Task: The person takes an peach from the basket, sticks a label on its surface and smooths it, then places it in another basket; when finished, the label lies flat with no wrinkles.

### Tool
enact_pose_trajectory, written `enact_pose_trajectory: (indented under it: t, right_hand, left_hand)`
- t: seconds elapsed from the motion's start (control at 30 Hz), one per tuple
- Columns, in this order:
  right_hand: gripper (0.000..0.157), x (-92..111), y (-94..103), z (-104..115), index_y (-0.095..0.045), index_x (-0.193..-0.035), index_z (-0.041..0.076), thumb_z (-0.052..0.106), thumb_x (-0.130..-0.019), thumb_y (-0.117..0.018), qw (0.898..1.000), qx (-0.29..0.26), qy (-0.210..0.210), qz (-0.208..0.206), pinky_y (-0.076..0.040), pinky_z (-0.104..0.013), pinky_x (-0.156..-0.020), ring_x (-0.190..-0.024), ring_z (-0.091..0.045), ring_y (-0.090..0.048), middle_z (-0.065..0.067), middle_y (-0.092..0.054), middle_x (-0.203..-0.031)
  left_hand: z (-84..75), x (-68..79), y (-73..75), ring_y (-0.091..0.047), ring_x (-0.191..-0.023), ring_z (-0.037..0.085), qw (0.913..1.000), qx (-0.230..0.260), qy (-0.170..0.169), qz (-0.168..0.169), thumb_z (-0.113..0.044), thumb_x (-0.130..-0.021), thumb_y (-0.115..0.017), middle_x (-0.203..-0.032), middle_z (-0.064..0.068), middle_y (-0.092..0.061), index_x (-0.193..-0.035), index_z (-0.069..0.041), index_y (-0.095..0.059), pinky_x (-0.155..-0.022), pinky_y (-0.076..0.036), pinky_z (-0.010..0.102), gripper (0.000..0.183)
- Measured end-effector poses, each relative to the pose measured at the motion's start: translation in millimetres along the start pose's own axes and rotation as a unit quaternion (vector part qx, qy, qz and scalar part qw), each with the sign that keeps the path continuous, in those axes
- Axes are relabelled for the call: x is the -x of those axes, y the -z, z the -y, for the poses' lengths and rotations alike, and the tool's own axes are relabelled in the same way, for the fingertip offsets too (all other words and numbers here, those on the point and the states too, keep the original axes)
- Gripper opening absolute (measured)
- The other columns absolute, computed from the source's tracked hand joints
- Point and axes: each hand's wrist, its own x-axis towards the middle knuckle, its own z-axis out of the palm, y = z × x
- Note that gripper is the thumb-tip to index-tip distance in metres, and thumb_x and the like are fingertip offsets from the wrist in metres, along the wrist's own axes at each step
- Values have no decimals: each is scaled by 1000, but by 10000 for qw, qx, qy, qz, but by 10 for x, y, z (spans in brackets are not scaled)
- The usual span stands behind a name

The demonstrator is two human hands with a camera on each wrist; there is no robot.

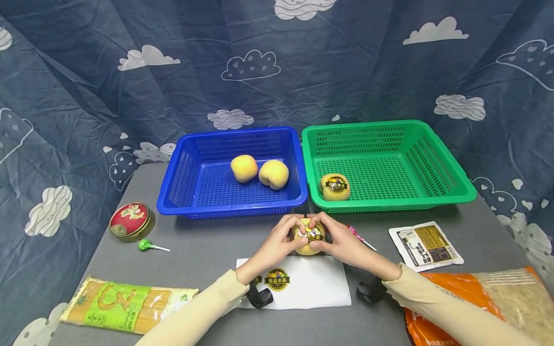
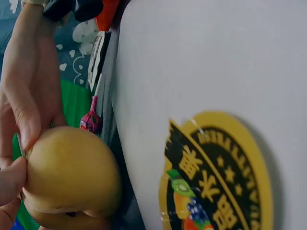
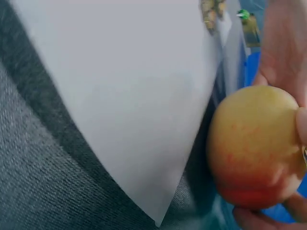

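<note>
Both hands are at a yellow peach point(image 1: 308, 248) above the back edge of a white sticker sheet point(image 1: 316, 288). My left hand point(image 1: 281, 241) curls round its left side and my right hand point(image 1: 342, 240) round its right. Thumbs and fingertips meet over a black-and-gold round sticker point(image 1: 317, 231) on its upper face. From the right wrist, the peach point(image 3: 254, 148) shows a red blush low down. On the sheet another such sticker point(image 1: 277, 279) lies, with part of one more beside it, half hidden by the left wrist.
Two peaches point(image 1: 274, 174) sit in the blue basket point(image 1: 233, 210); a stickered peach point(image 1: 335, 187) sits in the green basket point(image 1: 398, 203). Around lie a red tin point(image 1: 130, 218), green lollipop point(image 1: 144, 244), pink lollipop point(image 1: 352, 230), noodle pack point(image 1: 117, 305), white pouch point(image 1: 426, 246) and orange bag point(image 1: 459, 288).
</note>
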Motion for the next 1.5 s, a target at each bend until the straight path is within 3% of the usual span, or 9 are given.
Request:
enact_pose_trajectory:
  t: [0.13, 0.4, 0.53, 0.67, 0.87, 1.0, 1.1, 1.27, 1.5]
  right_hand:
    - [37, -3, 19, -22, -44, -105, 6, 5, -77, -68, 9972, -713, -158, 183, -44, -40, -81, -98, -23, -51, -11, -52, -113]
    - [39, -15, -16, -32, -43, -104, 7, 14, -77, -71, 9950, -971, -213, 46, -44, -38, -83, -106, -27, -50, -15, -48, -123]
    - [35, 1, 26, -123, -42, -109, 2, 2, -81, -63, 9786, -2013, -227, 369, -41, -33, -89, -119, -35, -39, -20, -39, -133]
    - [41, 24, 61, -182, -39, -119, -3, -1, -83, -59, 9572, -2785, -568, 544, -38, -27, -92, -125, -37, -30, -23, -31, -138]
    - [44, -18, 41, -133, -39, -123, 0, 15, -87, -60, 9553, -2656, -1268, 279, -41, -32, -90, -123, -29, -37, -17, -39, -135]
    - [39, -16, 76, -161, -39, -121, -5, 7, -88, -56, 9419, -3019, -1446, 263, -42, -32, -89, -121, -27, -40, -18, -40, -135]
    - [37, 2, 106, -188, -39, -121, -7, 4, -88, -53, 9350, -3190, -1510, 348, -40, -31, -92, -120, -25, -41, -19, -39, -135]
    - [37, -15, 97, -151, -42, -117, -6, 13, -89, -56, 9372, -3051, -1675, 198, -38, -31, -93, -118, -22, -44, -16, -45, -131]
    - [31, -26, 91, -168, -44, -113, -7, 9, -89, -55, 9402, -2973, -1663, 50, -40, -26, -89, -117, -24, -45, -18, -48, -128]
  left_hand:
    - [-63, -2, 48, -36, -121, 31, 9999, 10, 72, 105, -3, -84, -58, -126, 22, -41, -87, 2, -50, -96, -30, 45, 10]
    - [278, -74, 21, -40, -116, 21, 9992, -325, -221, -57, -12, -84, -62, -122, 10, -47, -85, -8, -56, -96, -30, 40, 7]
    - [327, -82, 25, -38, -113, 15, 9992, -300, -264, 69, -16, -85, -61, -118, 2, -45, -93, -13, -59, -94, -31, 40, 9]
    - [345, -86, 36, -37, -112, 13, 9992, -287, -253, 151, -19, -86, -61, -119, 0, -45, -101, -16, -62, -94, -31, 40, 16]
    - [338, -110, 62, -39, -114, 18, 10000, 30, 22, 33, -16, -82, -65, -122, 13, -47, -99, -8, -68, -97, -28, 39, 19]
    - [342, -130, 60, -40, -113, 18, 9999, 68, 82, 43, -14, -82, -65, -121, 14, -48, -98, -6, -68, -97, -27, 38, 18]
    - [336, -128, 62, -39, -113, 15, 9998, -169, 14, 131, -16, -84, -63, -119, 8, -49, -99, -9, -68, -96, -27, 37, 18]
    - [338, -126, 78, -34, -115, 10, 9971, -653, -114, 370, -24, -88, -58, -120, 0, -46, -107, -20, -66, -96, -27, 39, 21]
    - [359, -143, 100, -36, -114, 8, 9981, -485, -51, 386, -24, -85, -61, -116, -4, -47, -109, -21, -66, -96, -27, 36, 24]
